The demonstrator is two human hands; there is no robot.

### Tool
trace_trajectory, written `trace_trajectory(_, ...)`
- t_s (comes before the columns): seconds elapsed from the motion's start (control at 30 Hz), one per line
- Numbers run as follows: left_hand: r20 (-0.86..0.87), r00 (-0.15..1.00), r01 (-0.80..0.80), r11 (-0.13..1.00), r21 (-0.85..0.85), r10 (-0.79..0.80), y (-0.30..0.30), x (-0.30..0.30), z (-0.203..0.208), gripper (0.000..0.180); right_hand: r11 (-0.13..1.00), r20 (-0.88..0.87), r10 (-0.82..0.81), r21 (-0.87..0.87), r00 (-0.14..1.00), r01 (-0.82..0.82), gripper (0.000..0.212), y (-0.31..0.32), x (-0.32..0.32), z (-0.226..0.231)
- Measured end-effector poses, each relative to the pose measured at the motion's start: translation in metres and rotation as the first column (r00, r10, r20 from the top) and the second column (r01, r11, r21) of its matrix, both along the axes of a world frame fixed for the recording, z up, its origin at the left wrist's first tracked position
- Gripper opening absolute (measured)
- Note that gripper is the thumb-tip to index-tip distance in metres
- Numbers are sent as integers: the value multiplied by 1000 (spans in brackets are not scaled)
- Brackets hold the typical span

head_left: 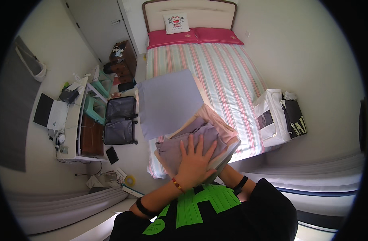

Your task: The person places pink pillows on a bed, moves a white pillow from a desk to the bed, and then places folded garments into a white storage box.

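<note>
My left hand (195,162) lies flat with spread fingers on top of a stack of folded cloth. A mauve-grey folded cloth (172,150) is uppermost, and a peach cloth (219,125) shows beneath and beyond it. White and dark greenish layers show at the stack's right edge. My right forearm (232,176) reaches under that right side; the hand itself is hidden behind the stack. Just beyond, a large grey-blue cloth (170,100) lies spread flat on the bed's near left part, with peach fabric showing along its edges.
The striped bed (232,84) carries red pillows (172,39) and a white cushion (176,23). An open black suitcase (120,120) lies on the floor at left, beside a desk (73,132) with a laptop (53,112). A white storage bag (272,120) stands right of the bed.
</note>
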State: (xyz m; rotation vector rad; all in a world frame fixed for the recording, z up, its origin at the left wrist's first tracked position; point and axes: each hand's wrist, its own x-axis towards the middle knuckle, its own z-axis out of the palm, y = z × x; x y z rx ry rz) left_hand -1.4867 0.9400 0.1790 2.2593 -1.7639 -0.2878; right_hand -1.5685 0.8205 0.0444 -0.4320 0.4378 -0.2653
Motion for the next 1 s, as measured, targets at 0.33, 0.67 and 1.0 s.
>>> trace_trajectory(0.33, 1, 962, 248, 876, -414, -272, -97, -60, 19, 60, 984, -22, -176, 32, 984, 176, 55, -104, -58, -6)
trace_trajectory(0.67, -639, 767, -216, 916, -337, -54, -215, 25, -112, 70, 918, -45, -396, -49, 917, 394, 58, -184, 11, 3)
trace_trajectory(1.0, -782, -579, -477, 874, 96, -230, -237, 202, -261, 48, 181, -144, -454, -981, 879, -67, 60, -220, 187, -65)
